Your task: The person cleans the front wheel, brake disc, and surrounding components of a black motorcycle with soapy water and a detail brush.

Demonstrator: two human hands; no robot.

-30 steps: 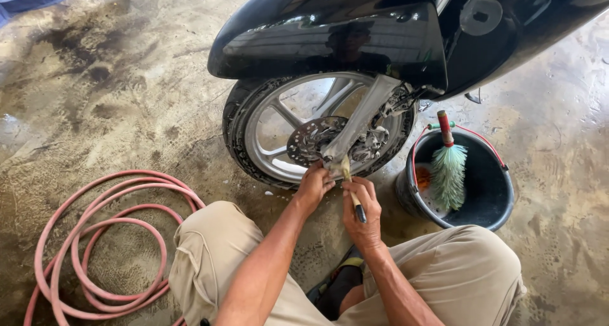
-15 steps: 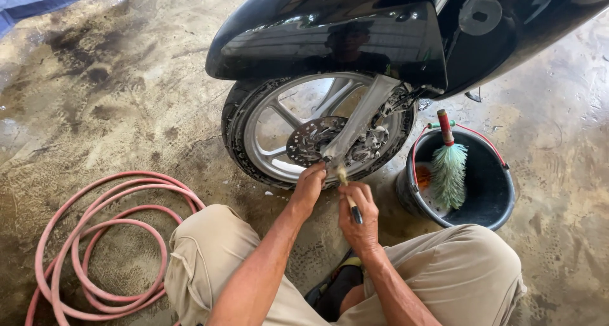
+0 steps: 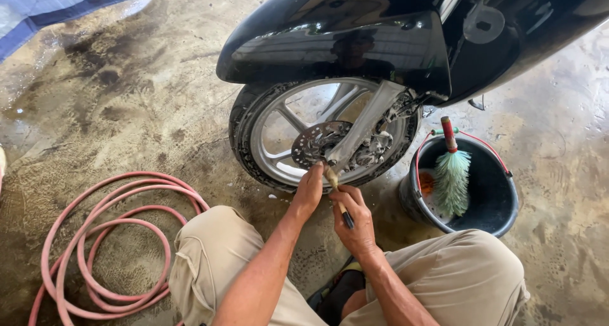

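I crouch before the front wheel [image 3: 279,145] of a black scooter, with its silver fork leg [image 3: 365,126] and brake disc [image 3: 314,142]. My right hand [image 3: 355,221] grips a small dark-handled brush [image 3: 337,196], its bristles against the bottom of the fork by the axle. My left hand [image 3: 309,189] rests against the lower rim of the wheel right beside the brush tip, fingers curled; I cannot tell whether it holds anything.
A black bucket [image 3: 491,192] with a red handle stands right of the wheel and holds a green-bristled brush [image 3: 451,177]. A coiled pink hose [image 3: 108,237] lies on the wet concrete at left. A blue tarp [image 3: 44,5] lies at the far left.
Both hands stay at the fork's lower end; the brush has shifted slightly along it. The view has drifted a little.
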